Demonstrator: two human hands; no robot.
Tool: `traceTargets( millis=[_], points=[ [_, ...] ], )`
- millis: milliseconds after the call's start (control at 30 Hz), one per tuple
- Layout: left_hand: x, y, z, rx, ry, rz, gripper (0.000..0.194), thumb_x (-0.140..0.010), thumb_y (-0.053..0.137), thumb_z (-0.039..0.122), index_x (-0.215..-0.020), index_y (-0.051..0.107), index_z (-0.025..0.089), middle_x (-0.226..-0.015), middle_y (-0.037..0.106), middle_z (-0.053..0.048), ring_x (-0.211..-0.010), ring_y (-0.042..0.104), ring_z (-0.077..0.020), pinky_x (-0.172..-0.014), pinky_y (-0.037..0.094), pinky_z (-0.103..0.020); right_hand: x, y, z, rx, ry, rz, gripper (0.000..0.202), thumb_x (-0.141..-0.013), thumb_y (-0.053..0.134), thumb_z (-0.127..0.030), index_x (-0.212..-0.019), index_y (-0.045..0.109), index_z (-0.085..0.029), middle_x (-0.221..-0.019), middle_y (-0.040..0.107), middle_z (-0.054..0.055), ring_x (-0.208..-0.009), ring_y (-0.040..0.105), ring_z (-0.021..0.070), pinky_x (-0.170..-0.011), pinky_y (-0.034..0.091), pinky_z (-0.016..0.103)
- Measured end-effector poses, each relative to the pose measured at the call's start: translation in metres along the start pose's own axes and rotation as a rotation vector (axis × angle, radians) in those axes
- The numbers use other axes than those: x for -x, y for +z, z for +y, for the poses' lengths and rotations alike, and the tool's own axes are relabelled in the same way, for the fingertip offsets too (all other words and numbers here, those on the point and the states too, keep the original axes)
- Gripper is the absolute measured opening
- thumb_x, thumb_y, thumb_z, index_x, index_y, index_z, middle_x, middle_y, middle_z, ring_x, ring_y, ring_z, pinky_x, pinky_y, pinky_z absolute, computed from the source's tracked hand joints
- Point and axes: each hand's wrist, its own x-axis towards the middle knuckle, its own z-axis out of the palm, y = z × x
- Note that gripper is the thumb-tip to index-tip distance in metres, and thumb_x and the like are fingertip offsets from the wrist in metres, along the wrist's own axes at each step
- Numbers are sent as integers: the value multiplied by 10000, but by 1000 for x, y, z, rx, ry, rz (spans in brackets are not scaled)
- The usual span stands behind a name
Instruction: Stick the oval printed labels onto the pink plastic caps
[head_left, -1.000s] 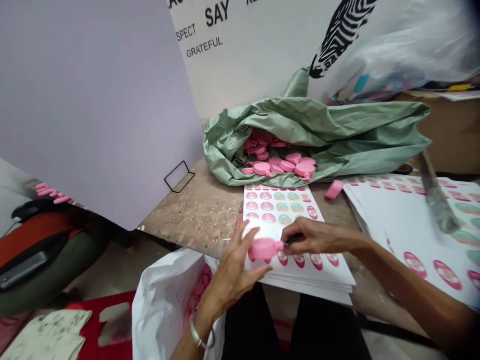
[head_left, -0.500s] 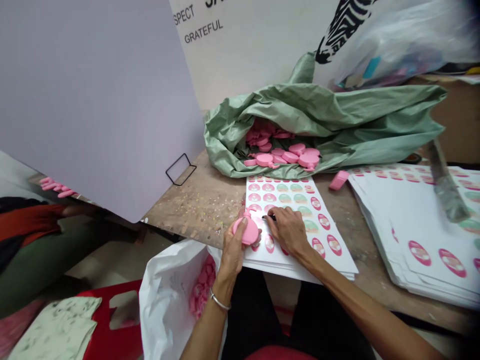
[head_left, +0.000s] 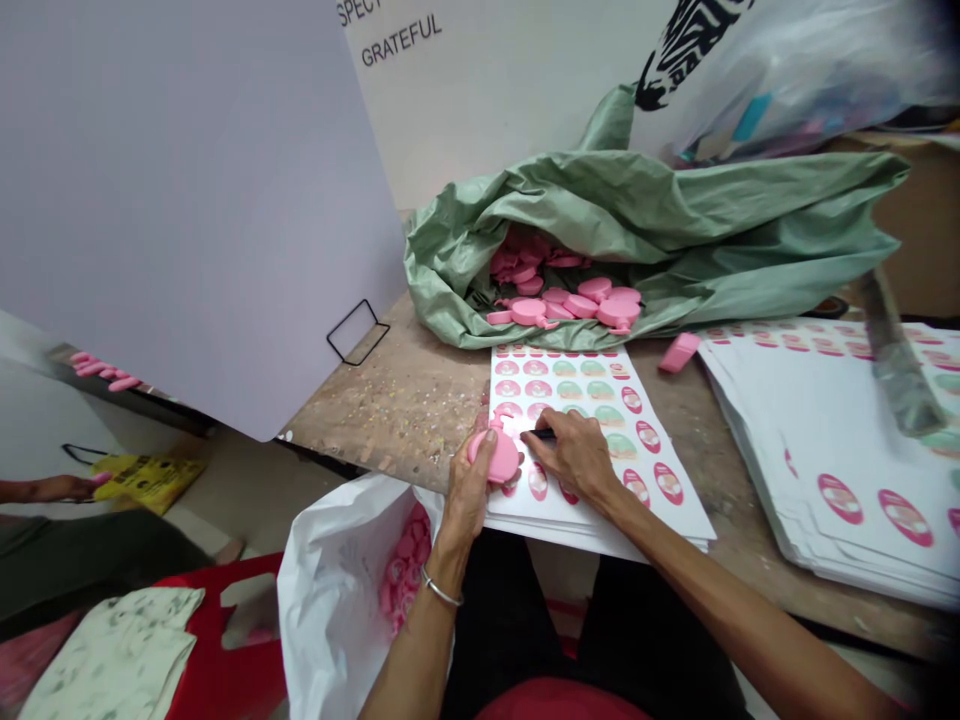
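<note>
My left hand (head_left: 466,485) grips a round, flat pink plastic piece (head_left: 501,458) with a small curved hook on top. Close beside it, my right hand (head_left: 579,450) pinches a thin black tool (head_left: 541,434), whose tip points at the pink piece; its exact kind is hidden by the fingers. Both hands are over a stack of white sticker sheets (head_left: 551,508) printed with pink and green oval labels. Similar pink pieces (head_left: 579,306) lie in the mouth of a green bag (head_left: 675,215) behind the sheets.
At the right are a second stack of sheets (head_left: 817,440) and a pink block (head_left: 679,352). A white bag (head_left: 322,570) of pink pieces hangs below the table edge (head_left: 420,475). A grey panel (head_left: 187,200) stands left; beyond it, another person's hand (head_left: 71,487) holds something pink.
The view has shifted slightly. My hands stay close together, with the black tool still at the pink piece. The person at the left has leaned back, bringing a hand and yellow bag into view.
</note>
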Motion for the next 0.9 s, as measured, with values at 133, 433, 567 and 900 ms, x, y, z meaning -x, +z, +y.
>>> traceTargets(
  millis=[133,433,567,900],
  points=[
    [1,0,-1,10,17,-9,550,-695,771,491,-1089,660,125,-890,665,-84,-780,689,-190,-639,549,-234,-16,-11,-6,-92,170,-153,213,-776,601,-429,-761,590,-217,-701,641,17,-694,549,186,-639,303,289],
    [6,1,-5,53,68,-2,545,-749,725,497,-1136,605,132,-938,664,-93,-799,708,-218,-616,555,-251,-53,-21,0,-511,310,-320,378,-694,663,-543,-620,546,-191,-590,565,-15,-546,472,114,-532,359,252],
    [15,5,-3,99,115,58,513,-777,702,487,-1132,575,140,-891,659,-72,-769,717,-223,-621,565,-269,-38,-41,2,-772,253,-109,449,-712,657,-616,-675,591,-174,-600,547,-19,-549,451,98,-532,365,248],
    [31,27,23,243,21,-30,640,-863,474,653,-1203,610,128,-1123,687,-157,-927,698,-267,-749,591,-372,10,-63,-43,-873,54,-35,280,-792,667,-453,-877,757,-202,-865,745,53,-723,670,188,-664,536,305]
  ],
)
